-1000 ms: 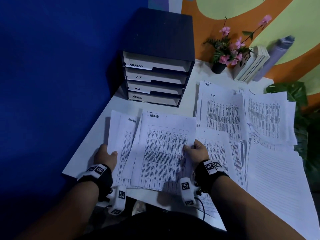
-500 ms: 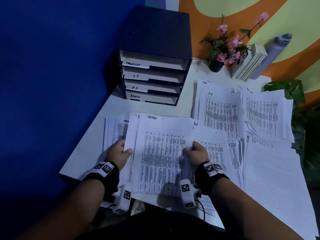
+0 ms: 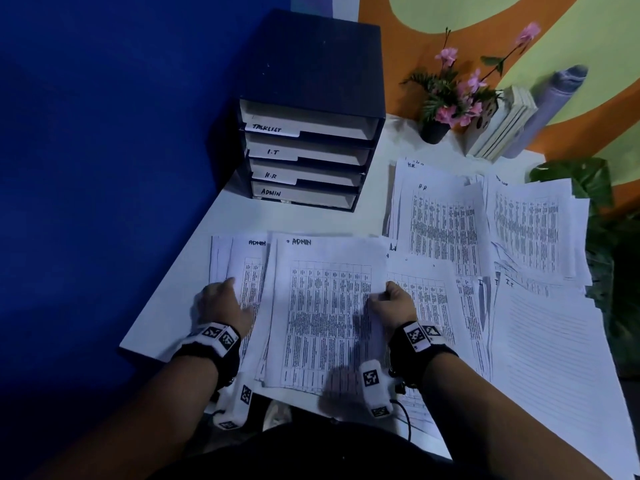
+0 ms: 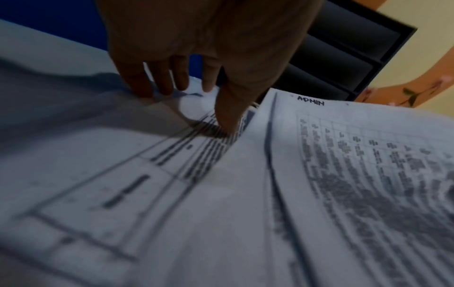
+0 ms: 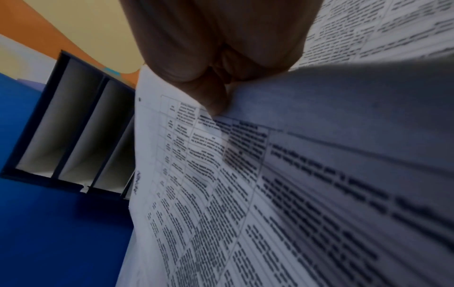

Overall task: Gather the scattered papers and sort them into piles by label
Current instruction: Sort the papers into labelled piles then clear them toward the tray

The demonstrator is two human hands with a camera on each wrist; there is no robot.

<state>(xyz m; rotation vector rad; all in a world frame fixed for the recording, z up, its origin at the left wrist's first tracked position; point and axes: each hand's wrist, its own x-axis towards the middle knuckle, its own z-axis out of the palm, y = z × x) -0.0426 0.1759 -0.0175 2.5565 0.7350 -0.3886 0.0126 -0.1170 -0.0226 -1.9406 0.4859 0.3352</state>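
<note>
A stack of printed sheets headed ADMIN (image 3: 322, 306) lies on the white table (image 3: 242, 216) in front of me. My right hand (image 3: 389, 301) grips its right edge, thumb on top (image 5: 216, 101), and lifts that edge a little. More ADMIN sheets (image 3: 249, 268) stick out from under the stack's left side. My left hand (image 3: 223, 303) rests on them, its fingertips (image 4: 162, 87) near their far left edge and its thumb (image 4: 228, 124) pressed on the printed table. The stack's ADMIN heading (image 4: 310, 101) also shows in the left wrist view.
A black file tray (image 3: 311, 64) with slots marked TASKLIST, I.T, H.R and ADMIN stands at the back. An H.R pile (image 3: 440, 230), another pile (image 3: 530, 230) and lined I.T sheets (image 3: 554, 358) cover the right side. A flower pot (image 3: 433, 131) and books (image 3: 498, 126) stand behind.
The skewed left sheets now lie straight, tucked under the ADMIN stack. My left hand went to the stack's left edge, then back onto those sheets. The right hand kept its grip.
</note>
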